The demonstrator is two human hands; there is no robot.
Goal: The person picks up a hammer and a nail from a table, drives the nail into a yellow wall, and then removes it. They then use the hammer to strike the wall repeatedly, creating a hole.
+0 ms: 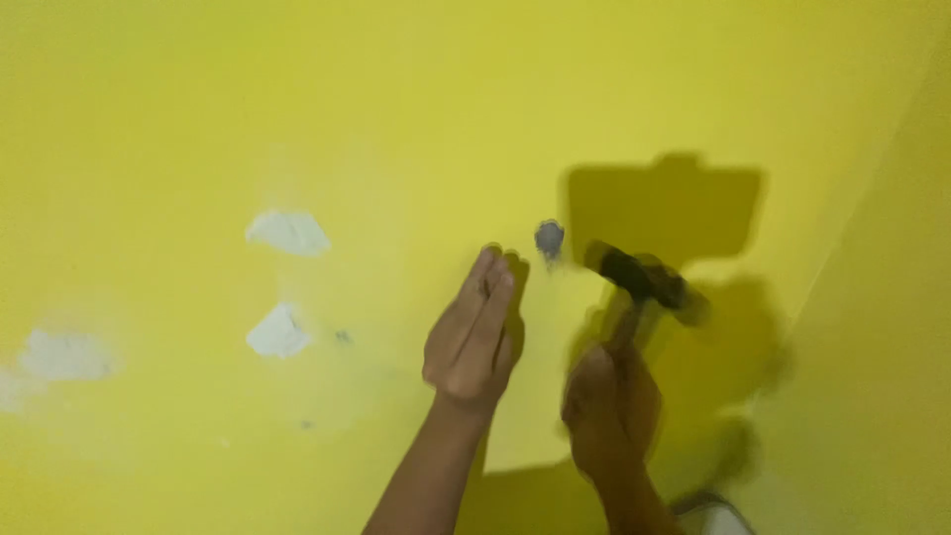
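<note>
The right hand (611, 411), fist closed around a blurred hammer (644, 280), should strike squarely at the grey spot (549, 238) on the yellow wall (396, 119), while the left hand (473, 335), flat and empty, stays clear.

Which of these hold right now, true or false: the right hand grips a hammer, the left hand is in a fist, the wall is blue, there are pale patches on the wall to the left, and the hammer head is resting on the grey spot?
1. The right hand grips a hammer. True.
2. The left hand is in a fist. False: its fingers are stretched out flat, edge-on beside the wall.
3. The wall is blue. False: it is yellow.
4. Pale patches mark the wall to the left. True.
5. The hammer head rests on the grey spot. False: the blurred head is to the right of it, apart.
</note>
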